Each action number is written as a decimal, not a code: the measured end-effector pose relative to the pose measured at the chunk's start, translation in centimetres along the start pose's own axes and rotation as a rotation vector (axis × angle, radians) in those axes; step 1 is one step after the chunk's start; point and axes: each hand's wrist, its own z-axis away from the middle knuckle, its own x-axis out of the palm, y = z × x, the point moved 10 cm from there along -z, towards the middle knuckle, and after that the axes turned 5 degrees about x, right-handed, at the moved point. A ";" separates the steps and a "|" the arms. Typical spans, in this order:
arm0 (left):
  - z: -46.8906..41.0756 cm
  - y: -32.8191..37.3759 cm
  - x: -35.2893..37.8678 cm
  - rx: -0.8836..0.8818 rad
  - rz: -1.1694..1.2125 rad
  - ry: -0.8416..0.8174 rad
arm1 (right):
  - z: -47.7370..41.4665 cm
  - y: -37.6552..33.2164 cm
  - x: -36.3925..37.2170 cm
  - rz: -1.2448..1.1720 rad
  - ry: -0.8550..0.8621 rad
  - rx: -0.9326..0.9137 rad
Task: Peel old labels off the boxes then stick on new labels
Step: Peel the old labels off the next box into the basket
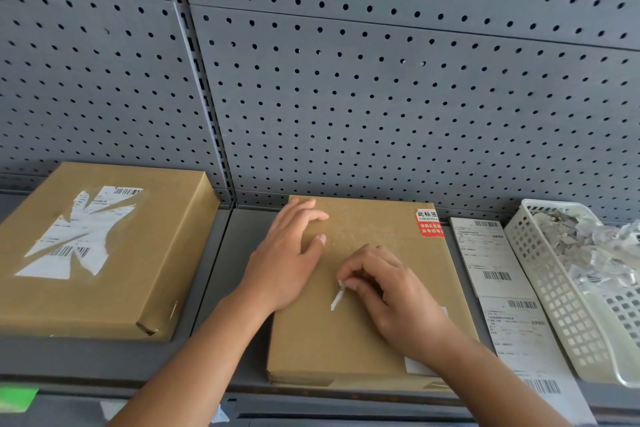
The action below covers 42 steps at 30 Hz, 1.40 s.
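A flat brown cardboard box (346,340) lies in the middle of the grey shelf. My left hand (287,260) rests flat on its left edge, fingers spread. My right hand (388,288) pinches a thin white strip of old label (337,298) that lifts off the box top. A red and white sticker (428,222) sits at the box's far right corner. A small white label remnant (417,366) shows near my right wrist. A second brown box (138,270) at the left carries a torn white label (74,236) with barcodes.
A strip of new white barcode labels (502,288) lies right of the middle box. Further right stands a white perforated plastic basket (561,308) holding crumpled label scraps. A grey pegboard wall (381,97) rises behind the shelf. A green tag (17,397) marks the shelf's front edge.
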 end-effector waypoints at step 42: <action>-0.1 0.0 0.1 0.009 -0.020 -0.001 | -0.7 0.8 -1.3 0.019 -0.048 0.132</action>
